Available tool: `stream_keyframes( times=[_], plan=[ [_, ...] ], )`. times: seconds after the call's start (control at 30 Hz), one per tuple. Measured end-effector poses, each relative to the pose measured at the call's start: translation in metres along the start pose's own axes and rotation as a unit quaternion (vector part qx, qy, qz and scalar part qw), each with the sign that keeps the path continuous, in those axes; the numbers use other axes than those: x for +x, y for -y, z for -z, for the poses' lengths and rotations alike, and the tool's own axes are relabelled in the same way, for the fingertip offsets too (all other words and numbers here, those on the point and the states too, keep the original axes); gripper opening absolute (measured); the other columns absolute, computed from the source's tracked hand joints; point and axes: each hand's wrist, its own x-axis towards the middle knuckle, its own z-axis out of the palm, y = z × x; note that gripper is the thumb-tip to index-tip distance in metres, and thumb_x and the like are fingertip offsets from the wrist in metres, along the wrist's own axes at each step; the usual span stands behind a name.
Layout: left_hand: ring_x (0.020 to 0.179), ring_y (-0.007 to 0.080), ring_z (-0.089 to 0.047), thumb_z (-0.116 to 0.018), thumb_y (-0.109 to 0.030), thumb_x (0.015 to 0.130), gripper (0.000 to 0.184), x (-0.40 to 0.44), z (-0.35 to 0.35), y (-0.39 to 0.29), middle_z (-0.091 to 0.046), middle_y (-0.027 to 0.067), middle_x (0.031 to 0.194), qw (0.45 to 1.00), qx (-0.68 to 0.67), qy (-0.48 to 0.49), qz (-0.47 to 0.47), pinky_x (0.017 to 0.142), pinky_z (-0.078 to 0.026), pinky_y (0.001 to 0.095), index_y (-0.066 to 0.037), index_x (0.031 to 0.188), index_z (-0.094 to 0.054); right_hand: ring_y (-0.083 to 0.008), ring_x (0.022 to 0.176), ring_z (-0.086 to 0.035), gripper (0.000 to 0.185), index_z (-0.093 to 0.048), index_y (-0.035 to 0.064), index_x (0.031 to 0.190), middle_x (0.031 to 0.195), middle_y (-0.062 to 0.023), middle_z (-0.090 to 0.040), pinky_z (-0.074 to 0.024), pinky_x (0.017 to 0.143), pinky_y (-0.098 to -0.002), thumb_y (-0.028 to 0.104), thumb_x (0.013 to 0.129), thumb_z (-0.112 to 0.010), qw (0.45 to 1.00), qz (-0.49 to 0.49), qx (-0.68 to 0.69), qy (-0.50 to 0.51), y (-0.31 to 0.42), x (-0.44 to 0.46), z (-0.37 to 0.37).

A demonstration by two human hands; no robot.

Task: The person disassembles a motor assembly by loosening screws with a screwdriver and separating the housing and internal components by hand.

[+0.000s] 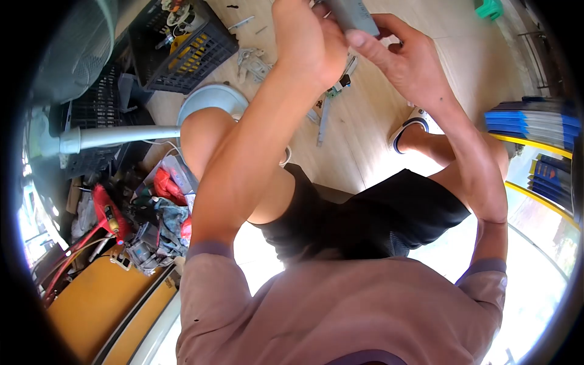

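At the top of the head view, both hands meet around a grey block-shaped piece (353, 17) with faint print on its side. My right hand (407, 58) pinches its lower end between thumb and fingers. My left hand (313, 39) is closed at its other side, its fingers mostly hidden behind the wrist and cut off by the frame edge. What kind of device the piece is cannot be made out. On the floor below the hands lie a small green circuit board (333, 91) and a thin metal strip (324, 121).
A black plastic crate (207, 58) with assorted parts stands upper left. Nearby are a fan's round base (210, 97) and its pole (128, 137). A cluttered heap with a red bag (169, 185) lies left. Stacked blue packets (532, 121) fill a yellow-edged rack at right.
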Motion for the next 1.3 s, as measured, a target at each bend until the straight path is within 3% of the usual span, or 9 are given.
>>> stream_keyframes(
  times=[0.2, 0.23, 0.3, 0.4, 0.5, 0.6, 0.63, 0.77, 1.3],
  plan=[
    [0.094, 0.0276, -0.059, -0.041, -0.069, 0.094, 0.072, 0.002, -0.022, 0.011, -0.062, 0.0100, 0.102, 0.997, 0.018, -0.070, 0.034, 0.085, -0.051, 0.0467, -0.004, 0.121, -0.055, -0.0138, 0.057, -0.046, 0.046, -0.069, -0.0014, 0.092, 0.064, -0.0065, -0.055, -0.0415, 0.055, -0.0306, 0.044, 0.088, -0.070, 0.999, -0.015, -0.036, -0.010, -0.006, 0.011, 0.006],
    [0.084, 0.0259, -0.060, -0.055, -0.057, 0.092, 0.055, 0.000, -0.037, 0.009, -0.060, 0.0078, 0.096, 0.993, 0.036, -0.102, 0.040, 0.077, -0.052, 0.0442, -0.007, 0.115, -0.055, -0.0131, 0.057, -0.045, 0.045, -0.069, -0.0017, 0.091, 0.063, -0.0056, -0.055, -0.0400, 0.054, -0.0302, 0.044, 0.088, -0.071, 0.999, -0.031, -0.034, -0.001, -0.005, 0.012, 0.009],
    [0.104, 0.0300, -0.057, -0.045, -0.060, 0.096, 0.066, 0.010, -0.009, 0.015, -0.058, 0.0157, 0.115, 1.000, 0.023, -0.009, 0.014, 0.094, -0.046, 0.0431, 0.000, 0.124, -0.051, -0.0117, 0.057, -0.044, 0.045, -0.068, -0.0022, 0.091, 0.061, -0.0038, -0.055, -0.0372, 0.052, -0.0296, 0.042, 0.087, -0.071, 0.997, -0.064, -0.030, 0.015, -0.003, 0.013, 0.017],
    [0.125, 0.0327, -0.045, -0.041, -0.075, 0.090, 0.091, 0.019, -0.006, 0.009, -0.047, 0.0209, 0.136, 0.999, 0.034, 0.017, 0.000, 0.108, -0.034, 0.0468, 0.004, 0.137, -0.041, -0.0126, 0.051, -0.053, 0.041, -0.068, -0.0041, 0.085, 0.060, -0.0066, -0.056, -0.0485, 0.052, -0.0333, 0.036, 0.084, -0.072, 0.988, -0.110, 0.109, 0.010, -0.011, 0.014, 0.027],
    [0.122, 0.0309, -0.043, -0.047, -0.077, 0.085, 0.094, 0.029, 0.002, -0.003, -0.047, 0.0201, 0.131, 0.988, 0.142, -0.027, -0.046, 0.106, -0.034, 0.0528, -0.002, 0.141, -0.040, -0.0075, 0.048, -0.044, 0.035, -0.069, -0.0012, 0.084, 0.066, -0.0050, -0.058, -0.0378, 0.046, -0.0257, 0.033, 0.086, -0.070, 0.899, -0.257, 0.350, 0.064, 0.008, 0.014, 0.052],
    [0.130, 0.0328, -0.039, -0.049, -0.078, 0.084, 0.091, 0.036, 0.001, -0.001, -0.047, 0.0201, 0.130, 0.982, 0.131, -0.133, -0.009, 0.109, -0.032, 0.0570, -0.007, 0.141, -0.041, -0.0042, 0.047, -0.035, 0.031, -0.067, 0.0015, 0.082, 0.069, -0.0020, -0.056, -0.0262, 0.044, -0.0226, 0.032, 0.089, -0.068, 0.858, -0.252, 0.440, 0.084, 0.005, 0.013, 0.048],
    [0.125, 0.0343, -0.046, -0.056, -0.073, 0.084, 0.074, 0.038, 0.001, -0.004, -0.052, 0.0171, 0.121, 0.979, 0.134, -0.149, 0.032, 0.100, -0.042, 0.0581, -0.014, 0.129, -0.048, -0.0016, 0.042, -0.027, 0.034, -0.068, -0.0027, 0.091, 0.071, -0.0056, -0.057, -0.0179, 0.039, -0.0227, 0.031, 0.091, -0.063, 0.862, -0.241, 0.434, 0.101, -0.001, 0.011, 0.040],
    [0.088, 0.0248, -0.062, -0.067, -0.056, 0.086, 0.052, 0.032, -0.004, -0.004, -0.059, 0.0090, 0.094, 0.991, 0.028, -0.096, 0.088, 0.083, -0.051, 0.0473, -0.008, 0.101, -0.054, -0.0020, 0.042, -0.026, 0.034, -0.067, -0.0028, 0.093, 0.072, -0.0061, -0.058, -0.0181, 0.039, -0.0227, 0.030, 0.091, -0.063, 0.831, -0.263, 0.461, 0.167, -0.004, 0.007, 0.027],
    [0.074, 0.0246, -0.058, -0.074, -0.031, 0.074, 0.029, 0.037, 0.024, -0.023, -0.056, 0.0061, 0.079, 0.971, -0.057, -0.233, -0.006, 0.065, -0.049, 0.0345, -0.012, 0.083, -0.054, -0.0033, 0.044, -0.029, 0.051, -0.061, 0.0022, 0.112, 0.077, -0.0033, -0.057, -0.0215, 0.040, -0.0228, 0.051, 0.096, -0.060, 0.767, -0.310, 0.516, 0.220, -0.018, -0.001, 0.000]
  ],
)
